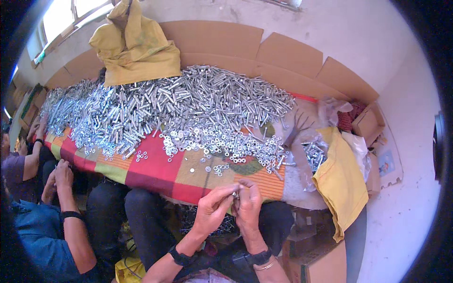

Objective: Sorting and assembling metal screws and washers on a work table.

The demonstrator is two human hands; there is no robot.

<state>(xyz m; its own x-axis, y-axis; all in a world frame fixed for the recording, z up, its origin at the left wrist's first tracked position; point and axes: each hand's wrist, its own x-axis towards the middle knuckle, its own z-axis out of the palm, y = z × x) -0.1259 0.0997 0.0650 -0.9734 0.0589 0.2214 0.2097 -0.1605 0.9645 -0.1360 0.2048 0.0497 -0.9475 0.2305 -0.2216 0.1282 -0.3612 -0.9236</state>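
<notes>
My left hand (pixel 213 212) and my right hand (pixel 248 207) meet in front of the table's near edge, fingertips pinched together. Between them is a small shiny metal fastener (pixel 235 194); the fingers cover most of it, so its exact kind is hidden. Just beyond my hands lies a small cluster of washers (pixel 220 168) on the checked cloth (pixel 155 158). A wider spread of loose washers and nuts (pixel 207 140) lies behind that. Farther back is a large heap of silver bolts (pixel 188 96).
Cardboard sheets (pixel 212 40) stand behind the heap, with a yellow sack (pixel 141 52) on it. At right are a hand rake (pixel 297 129), a plastic bag of bolts (pixel 314 153) and another yellow sack (pixel 342 181). Co-workers (pixel 42 236) sit at left. A cardboard box (pixel 325 264) stands below.
</notes>
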